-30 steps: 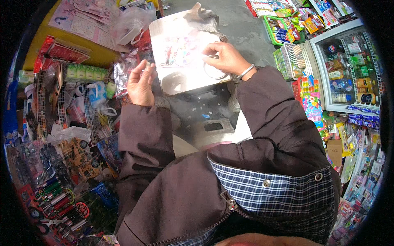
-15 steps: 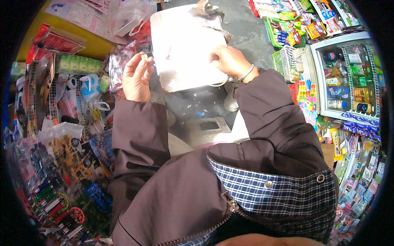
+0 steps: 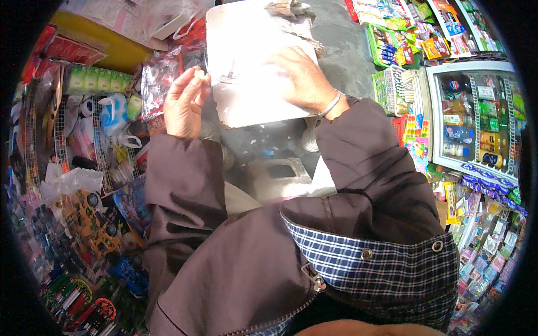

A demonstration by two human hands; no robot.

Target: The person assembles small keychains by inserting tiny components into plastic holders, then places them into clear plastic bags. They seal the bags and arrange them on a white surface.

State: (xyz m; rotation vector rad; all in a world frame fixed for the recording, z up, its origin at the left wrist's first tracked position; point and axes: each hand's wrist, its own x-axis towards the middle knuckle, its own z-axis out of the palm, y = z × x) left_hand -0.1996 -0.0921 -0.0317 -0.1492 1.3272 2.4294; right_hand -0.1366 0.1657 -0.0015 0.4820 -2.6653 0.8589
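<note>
My left hand (image 3: 185, 103) is raised beside the left edge of a bright white board-like surface (image 3: 246, 106). Thumb and fingertips pinch a small whitish piece (image 3: 200, 74), whose kind I cannot make out. Over the board, my right hand (image 3: 308, 84) reaches in with its fingers stretched toward the upper left. Strong glare washes out those fingertips, so whether they touch the surface or anything small is hidden. A faint grey mark (image 3: 227, 75) shows on the board's left part.
A crumpled greyish cloth (image 3: 297, 14) lies at the board's far right corner. Small white scraps and a blue bit (image 3: 268, 152) litter the floor below. Packed goods (image 3: 95, 224) crowd the left; a glass-fronted drinks fridge (image 3: 476, 117) and snack baskets (image 3: 386, 47) stand right.
My right hand has gone from curled fingers near the board's right side to fingers stretched farther across it. The left hand keeps its pinch, with the view shifted slightly.
</note>
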